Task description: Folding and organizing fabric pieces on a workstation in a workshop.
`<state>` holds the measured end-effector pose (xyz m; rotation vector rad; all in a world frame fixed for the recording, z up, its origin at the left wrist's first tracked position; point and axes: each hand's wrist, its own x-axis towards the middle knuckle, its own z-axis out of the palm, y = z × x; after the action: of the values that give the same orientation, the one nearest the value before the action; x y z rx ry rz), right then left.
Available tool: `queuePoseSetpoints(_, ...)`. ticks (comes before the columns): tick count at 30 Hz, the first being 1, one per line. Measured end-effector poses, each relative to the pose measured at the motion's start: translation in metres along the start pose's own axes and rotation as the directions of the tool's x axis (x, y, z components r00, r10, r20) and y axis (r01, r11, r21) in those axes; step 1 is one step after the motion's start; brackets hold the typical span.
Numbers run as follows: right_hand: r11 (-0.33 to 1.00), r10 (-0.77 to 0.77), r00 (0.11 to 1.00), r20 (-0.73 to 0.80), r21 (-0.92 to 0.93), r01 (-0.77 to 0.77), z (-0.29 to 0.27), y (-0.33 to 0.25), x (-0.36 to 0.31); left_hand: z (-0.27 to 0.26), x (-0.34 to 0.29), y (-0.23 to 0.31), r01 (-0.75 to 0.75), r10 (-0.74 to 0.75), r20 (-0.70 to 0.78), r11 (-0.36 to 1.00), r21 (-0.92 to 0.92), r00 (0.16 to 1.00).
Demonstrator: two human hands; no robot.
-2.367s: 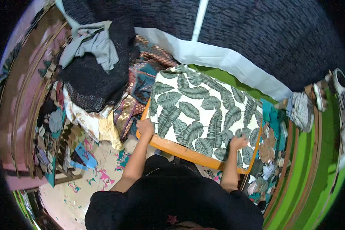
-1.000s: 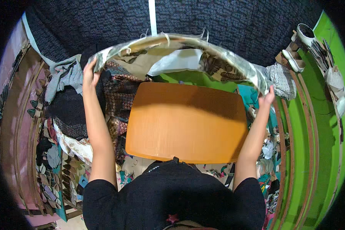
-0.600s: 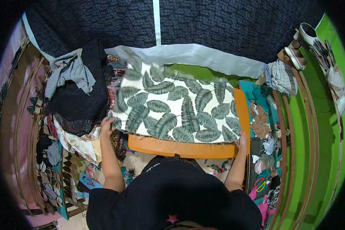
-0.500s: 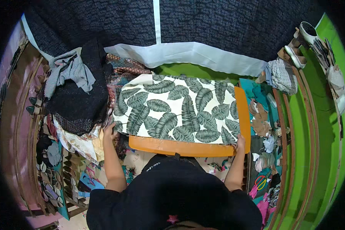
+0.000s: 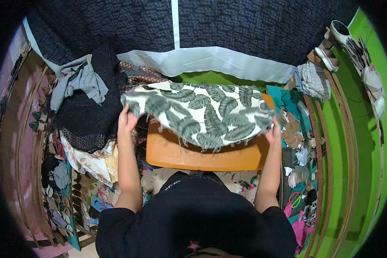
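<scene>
A white fabric piece with dark green leaf prints (image 5: 210, 112) hangs lifted over an orange tabletop (image 5: 202, 158). Its near edge is frayed, sags in the middle and looks blurred by motion. At the fabric's near left corner, my left hand (image 5: 127, 120) pinches the edge. My right hand (image 5: 274, 130) grips the near right corner, above the table's right side. The far part of the fabric still lies toward the back of the table, by a green wall strip. Fingertips of both hands are partly hidden by the cloth.
Black cloth (image 5: 88, 116) and a grey checked cloth (image 5: 77, 81) are heaped at left. On the right stand racks with fabric scraps (image 5: 291, 131), scissors with colourful handles (image 5: 295, 199) and shoes (image 5: 327, 59). A dark curtain (image 5: 245, 34) with a white hem hangs ahead.
Both hands have risen and moved away from me, carrying the fabric's near edge up off the table. More of the orange tabletop shows. The fabric was lying flat before.
</scene>
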<state>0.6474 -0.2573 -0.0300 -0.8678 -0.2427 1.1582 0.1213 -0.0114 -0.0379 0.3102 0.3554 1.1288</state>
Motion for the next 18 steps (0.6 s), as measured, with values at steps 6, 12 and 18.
queuePoseSetpoints(6, 0.974, -0.222, 0.974, 0.043, 0.055, 0.220, 0.031, -0.023, 0.020, 0.050, 0.034, 0.008, -0.164, 0.187, 0.051, 0.941, -0.295, 0.981)
queuePoseSetpoints(12, 0.977, 0.205, 0.973, -0.105, -0.045, -0.210, -0.005, 0.059, -0.048, -0.113, -0.020, -0.011, -0.093, 0.198, 0.375, 0.955, -0.281, 0.906)
queuePoseSetpoints(18, 0.237, 0.770, 0.512, -0.381, -0.574, -0.784, -0.023, 0.145, -0.102, -0.046, -0.053, -0.157, 0.344, -0.359, -0.167, 0.932, -0.115, 0.918)
